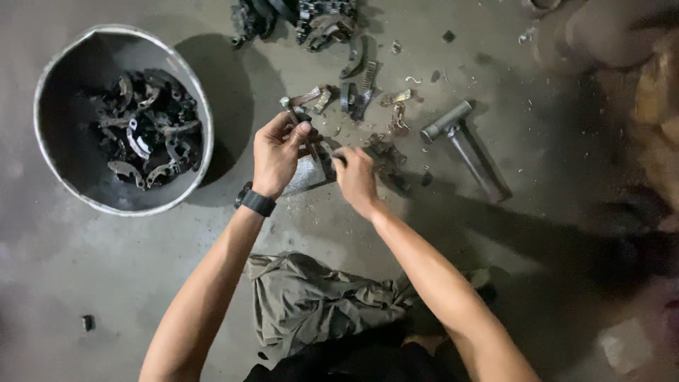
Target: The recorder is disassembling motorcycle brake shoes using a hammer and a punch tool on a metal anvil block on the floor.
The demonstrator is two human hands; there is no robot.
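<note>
Brake shoes fill the metal bucket (49, 152), well left of your hands. Your left hand (276, 152) grips a small curved metal part (300, 117) right of that bucket; keep it steady while your right hand (356, 177), closed on a thin tool (332, 152), works beside it.

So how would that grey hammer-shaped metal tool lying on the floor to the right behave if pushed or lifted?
The metal tool looks solid and stiff, probably heavy for its size. Its shaft seems rounded, so it might roll a little, though the crosswise head would likely stop it.
</note>
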